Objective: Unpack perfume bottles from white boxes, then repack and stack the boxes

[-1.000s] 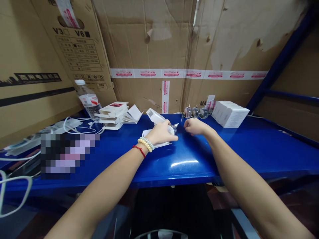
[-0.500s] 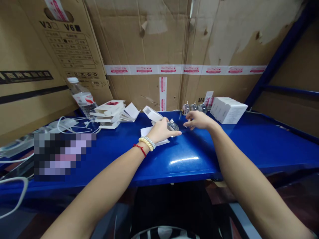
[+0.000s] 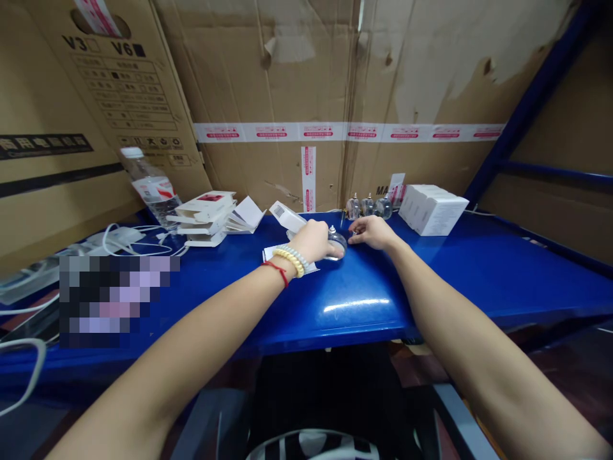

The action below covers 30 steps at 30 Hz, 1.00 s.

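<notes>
My left hand (image 3: 313,241) is closed around a round clear glass perfume bottle (image 3: 338,239), which stands upright with its pale nozzle pointing up. To the right of that bottle, my right hand (image 3: 372,231) has its thumb and fingers pinched together. A small shiny piece shows at its fingertips, too small to name. Under and behind my left hand lies an opened white carton (image 3: 287,217), partly covered by the hand. Behind my right hand, 3 similar glass bottles (image 3: 368,206) stand in a row against the cardboard.
White boxes (image 3: 433,211) stand together at the back right of the blue table (image 3: 354,322). On the left are stacked opened cartons (image 3: 205,214), a tilted plastic water bottle (image 3: 153,188) and white cables (image 3: 115,239). Cardboard sheets (image 3: 258,160) wall off the back.
My right hand has moved left and a little down, closer to the bottle. My left hand has shifted slightly right, its thumb now bent against the glass. The view has shifted a little.
</notes>
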Tool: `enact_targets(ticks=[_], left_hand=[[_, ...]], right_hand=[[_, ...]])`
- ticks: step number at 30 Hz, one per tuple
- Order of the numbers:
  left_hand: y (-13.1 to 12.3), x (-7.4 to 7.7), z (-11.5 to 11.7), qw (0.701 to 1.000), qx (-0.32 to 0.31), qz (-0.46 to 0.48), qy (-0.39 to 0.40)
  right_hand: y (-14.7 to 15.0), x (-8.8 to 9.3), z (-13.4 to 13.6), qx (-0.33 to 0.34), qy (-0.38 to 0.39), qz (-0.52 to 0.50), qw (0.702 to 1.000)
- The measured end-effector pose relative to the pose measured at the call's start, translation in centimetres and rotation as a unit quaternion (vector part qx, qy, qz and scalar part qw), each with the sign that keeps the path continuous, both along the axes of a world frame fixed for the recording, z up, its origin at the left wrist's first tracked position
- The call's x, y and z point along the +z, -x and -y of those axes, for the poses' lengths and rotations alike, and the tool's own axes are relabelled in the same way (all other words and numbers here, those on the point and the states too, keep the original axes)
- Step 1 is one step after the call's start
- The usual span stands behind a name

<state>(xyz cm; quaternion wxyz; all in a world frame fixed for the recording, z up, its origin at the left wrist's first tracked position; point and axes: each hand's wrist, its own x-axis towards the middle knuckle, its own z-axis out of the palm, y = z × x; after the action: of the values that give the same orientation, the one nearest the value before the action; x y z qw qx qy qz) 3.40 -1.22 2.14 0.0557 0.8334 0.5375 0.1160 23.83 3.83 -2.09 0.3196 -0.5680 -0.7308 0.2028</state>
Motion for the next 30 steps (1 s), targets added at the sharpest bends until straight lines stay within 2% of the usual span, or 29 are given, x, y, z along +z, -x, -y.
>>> enact_targets(ticks=[4,9,17,24,30], left_hand=[[-2.6,0.2,-2.0,0.999,0.036,-0.017,-0.020],[-5.6,-0.4,-5.2,0.991,0.118,0.030,-0.051],[-7.3,-1.1,-10.0,0.980,0.175,0.069,-0.061],[-7.7,-2.1,-12.3,0.981,0.165,0.089,-0.057],[-8.0,-2.1,-12.5,0.984,0.141,0.103,-0.033]], right_hand=[[0.0,0.2,0.1,0.002,0.004,0.064,0.998],[0.2,1.1,0.7,0.016,0.013,0.138,0.990],[0.1,1.0,0.5,0.037,-0.003,0.156,0.987],[0.0,0.7,0.0,0.047,-0.009,0.150,0.988],[0.2,0.6,0.1,0.040,-0.006,0.152,0.988]])
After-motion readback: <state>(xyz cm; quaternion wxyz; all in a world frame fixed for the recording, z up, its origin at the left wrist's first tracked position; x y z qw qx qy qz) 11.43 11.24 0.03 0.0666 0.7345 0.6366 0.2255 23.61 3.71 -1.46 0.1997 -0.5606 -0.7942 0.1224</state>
